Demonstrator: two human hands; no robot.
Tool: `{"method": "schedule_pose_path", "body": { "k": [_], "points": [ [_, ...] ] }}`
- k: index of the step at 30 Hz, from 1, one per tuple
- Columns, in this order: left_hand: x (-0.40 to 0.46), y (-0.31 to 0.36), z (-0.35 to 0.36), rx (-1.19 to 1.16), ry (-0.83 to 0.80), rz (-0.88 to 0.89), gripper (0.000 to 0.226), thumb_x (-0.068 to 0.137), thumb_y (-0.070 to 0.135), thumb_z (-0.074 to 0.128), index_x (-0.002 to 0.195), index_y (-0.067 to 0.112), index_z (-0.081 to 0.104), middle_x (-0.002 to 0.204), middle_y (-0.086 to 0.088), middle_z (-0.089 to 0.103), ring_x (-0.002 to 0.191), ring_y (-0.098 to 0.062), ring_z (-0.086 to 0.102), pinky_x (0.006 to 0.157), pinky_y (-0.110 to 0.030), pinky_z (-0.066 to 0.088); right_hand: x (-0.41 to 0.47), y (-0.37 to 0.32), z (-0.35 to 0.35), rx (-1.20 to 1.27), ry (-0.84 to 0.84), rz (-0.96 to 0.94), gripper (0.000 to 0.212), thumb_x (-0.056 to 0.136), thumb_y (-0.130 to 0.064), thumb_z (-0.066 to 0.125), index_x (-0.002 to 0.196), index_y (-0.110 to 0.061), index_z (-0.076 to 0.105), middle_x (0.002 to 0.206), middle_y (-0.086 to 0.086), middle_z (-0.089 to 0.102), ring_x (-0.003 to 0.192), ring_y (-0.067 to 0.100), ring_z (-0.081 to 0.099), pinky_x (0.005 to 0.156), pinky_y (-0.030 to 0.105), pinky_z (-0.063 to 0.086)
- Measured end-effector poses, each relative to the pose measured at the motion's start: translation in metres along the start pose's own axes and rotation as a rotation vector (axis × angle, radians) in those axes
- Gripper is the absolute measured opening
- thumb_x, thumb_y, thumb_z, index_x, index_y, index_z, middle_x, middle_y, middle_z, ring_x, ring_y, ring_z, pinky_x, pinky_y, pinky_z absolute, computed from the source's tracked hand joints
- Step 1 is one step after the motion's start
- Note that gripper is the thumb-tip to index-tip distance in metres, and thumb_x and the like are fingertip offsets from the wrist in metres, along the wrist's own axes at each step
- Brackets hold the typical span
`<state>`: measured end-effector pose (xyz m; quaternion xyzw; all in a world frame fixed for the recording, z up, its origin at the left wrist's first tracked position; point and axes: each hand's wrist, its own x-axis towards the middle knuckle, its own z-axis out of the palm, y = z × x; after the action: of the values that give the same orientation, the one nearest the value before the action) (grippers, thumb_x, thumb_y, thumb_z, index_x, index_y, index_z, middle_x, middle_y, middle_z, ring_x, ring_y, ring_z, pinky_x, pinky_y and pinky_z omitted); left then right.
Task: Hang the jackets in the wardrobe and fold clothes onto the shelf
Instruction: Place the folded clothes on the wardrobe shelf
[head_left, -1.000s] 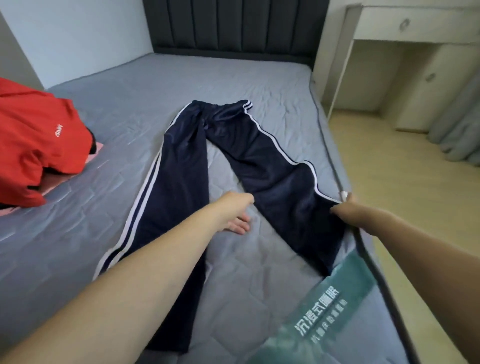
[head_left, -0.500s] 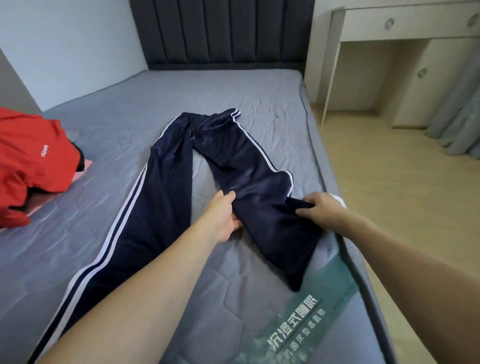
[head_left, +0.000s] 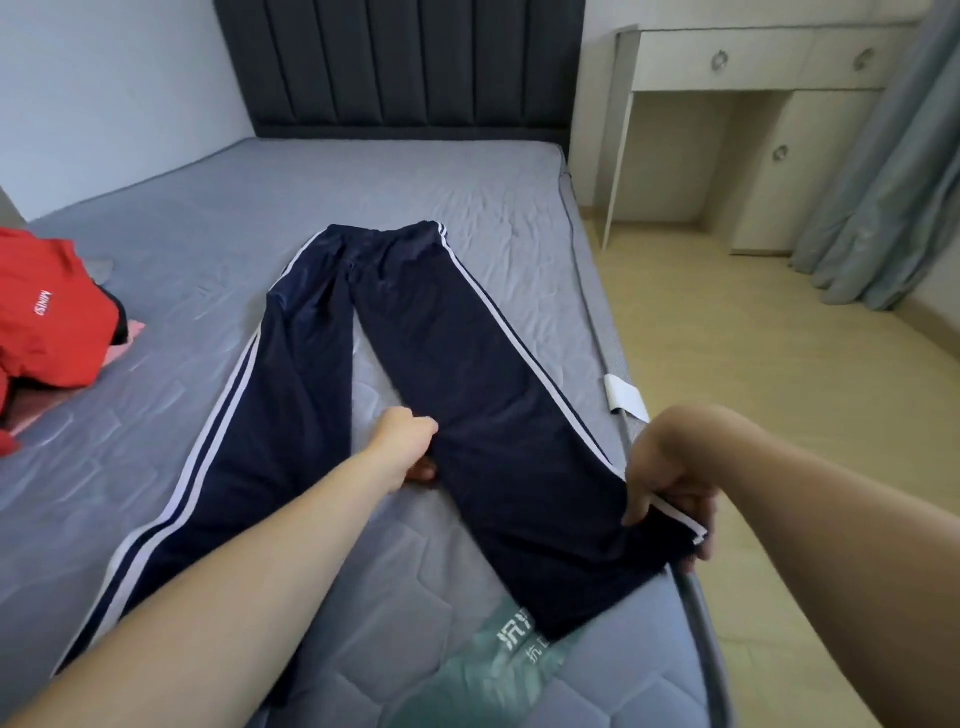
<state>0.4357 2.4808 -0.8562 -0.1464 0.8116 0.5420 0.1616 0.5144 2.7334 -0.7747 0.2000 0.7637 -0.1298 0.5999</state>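
A pair of navy track trousers (head_left: 415, 395) with white side stripes lies spread flat on the grey mattress of the bed (head_left: 363, 187), waistband toward the dark padded headboard (head_left: 400, 67) and the two legs splayed apart toward the foot edge. The one leg runs down toward the near left corner; the other leg runs along the bed's right edge, its lower end over a green printed label (head_left: 519, 660) on the mattress.

The left hand (head_left: 405, 441) reaches in between the two legs, its fingers curled against the inner edge of the leg by the right edge; whether it pinches the cloth or only presses it cannot be told, since the fingertips are tucked under. The right hand (head_left: 670, 478) is at the bed's right edge, fingers and thumb curled round the striped outer seam of that same leg, lifting a fold of it off the mattress.

A red garment (head_left: 47, 317) with white lettering lies bunched at the left edge of the bed, well apart from the trousers. A small white tag (head_left: 626, 395) hangs at the right edge. Beyond the bed stand a pale dressing unit (head_left: 748, 67) with round knobs and a grey-blue curtain (head_left: 883, 197), over a light wooden floor (head_left: 779, 374)
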Motion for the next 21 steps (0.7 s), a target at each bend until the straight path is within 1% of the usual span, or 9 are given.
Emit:
{"method": "schedule_pose_path", "body": {
  "k": [2, 4, 6, 9, 12, 14, 17, 19, 21],
  "points": [
    [-0.006, 0.001, -0.004, 0.213, -0.056, 0.005, 0.007, 0.094, 0.010, 0.048, 0.091, 0.004, 0.048, 0.068, -0.014, 0.061, 0.036, -0.017, 0.053, 0.034, -0.020, 0.040, -0.007, -0.021, -0.004, -0.166, 0.124, 0.056, 0.044, 0.096, -0.031, 0.056, 0.124, 0.003, 0.057, 0.129, 0.022, 0.060, 0.119, 0.035, 0.057, 0.085, 0.038, 0.051],
    [-0.009, 0.003, -0.021, 0.409, -0.104, 0.015, 0.013, 0.092, 0.013, 0.047, 0.086, 0.004, 0.054, 0.061, -0.011, 0.064, 0.037, -0.018, 0.053, 0.037, -0.017, 0.036, -0.008, -0.048, -0.008, -0.345, 0.434, 0.009, 0.033, 0.086, -0.035, 0.069, 0.104, -0.008, 0.065, 0.121, 0.010, 0.065, 0.115, 0.031, 0.060, 0.088, 0.037, 0.050],
    [-0.007, 0.009, -0.054, 0.583, 0.060, 0.167, 0.018, 0.085, 0.014, 0.046, 0.079, 0.011, 0.063, 0.071, -0.010, 0.069, 0.056, -0.025, 0.062, 0.048, -0.020, 0.042, -0.006, -0.079, -0.006, -0.483, 0.775, -0.024, 0.031, 0.084, -0.036, 0.064, 0.106, -0.015, 0.062, 0.116, 0.003, 0.064, 0.111, 0.028, 0.059, 0.098, 0.039, 0.043],
    [0.001, 0.000, -0.120, 0.814, 0.430, 0.260, 0.023, 0.086, 0.023, 0.047, 0.104, 0.016, 0.059, 0.113, -0.013, 0.062, 0.105, -0.036, 0.058, 0.086, -0.039, 0.049, 0.008, -0.132, 0.008, -0.343, 1.066, -0.393, 0.043, 0.088, -0.028, 0.049, 0.129, -0.013, 0.048, 0.133, 0.008, 0.047, 0.122, 0.032, 0.048, 0.099, 0.042, 0.041],
    [0.008, -0.037, -0.178, 0.817, 0.431, -0.093, 0.062, 0.090, 0.043, 0.054, 0.138, 0.004, 0.042, 0.141, -0.019, 0.046, 0.128, -0.039, 0.046, 0.105, -0.045, 0.041, 0.016, -0.190, 0.036, -0.282, 0.945, -0.689, 0.050, 0.094, -0.040, 0.046, 0.136, -0.013, 0.040, 0.139, 0.010, 0.039, 0.127, 0.033, 0.040, 0.101, 0.044, 0.038],
    [0.009, -0.059, -0.200, 0.766, 0.319, -0.199, 0.062, 0.092, 0.043, 0.057, 0.137, 0.001, 0.048, 0.140, -0.020, 0.051, 0.126, -0.037, 0.051, 0.104, -0.040, 0.043, 0.021, -0.224, 0.048, -0.115, 0.825, -0.727, 0.044, 0.096, -0.033, 0.042, 0.131, -0.006, 0.042, 0.129, 0.016, 0.050, 0.114, 0.034, 0.051, 0.093, 0.039, 0.043],
    [0.015, -0.070, -0.216, 0.552, 0.359, -0.116, 0.033, 0.092, 0.021, 0.055, 0.112, -0.004, 0.061, 0.118, -0.025, 0.063, 0.107, -0.039, 0.062, 0.092, -0.042, 0.050, 0.023, -0.260, 0.051, 0.224, 0.601, -0.679, 0.023, 0.091, -0.016, 0.037, 0.099, 0.000, 0.052, 0.080, 0.022, 0.061, 0.061, 0.030, 0.057, 0.072, 0.030, 0.050],
    [0.020, -0.068, -0.224, 0.340, 0.411, -0.046, 0.027, 0.089, 0.013, 0.049, 0.104, -0.007, 0.059, 0.098, -0.020, 0.063, 0.085, -0.035, 0.060, 0.077, -0.039, 0.050, 0.026, -0.277, 0.046, 0.393, 0.526, -0.670, 0.023, 0.093, -0.020, 0.041, 0.090, -0.001, 0.054, 0.075, 0.018, 0.058, 0.056, 0.028, 0.053, 0.062, 0.031, 0.052],
    [0.023, -0.061, -0.244, 0.257, 0.535, 0.060, 0.028, 0.091, 0.015, 0.045, 0.101, -0.006, 0.060, 0.092, -0.020, 0.059, 0.077, -0.031, 0.051, 0.067, -0.035, 0.040, 0.028, -0.296, 0.045, 0.622, 0.440, -0.710, 0.023, 0.095, -0.025, 0.049, 0.085, -0.005, 0.054, 0.074, 0.013, 0.053, 0.056, 0.024, 0.050, 0.052, 0.029, 0.046]
  ]
}}
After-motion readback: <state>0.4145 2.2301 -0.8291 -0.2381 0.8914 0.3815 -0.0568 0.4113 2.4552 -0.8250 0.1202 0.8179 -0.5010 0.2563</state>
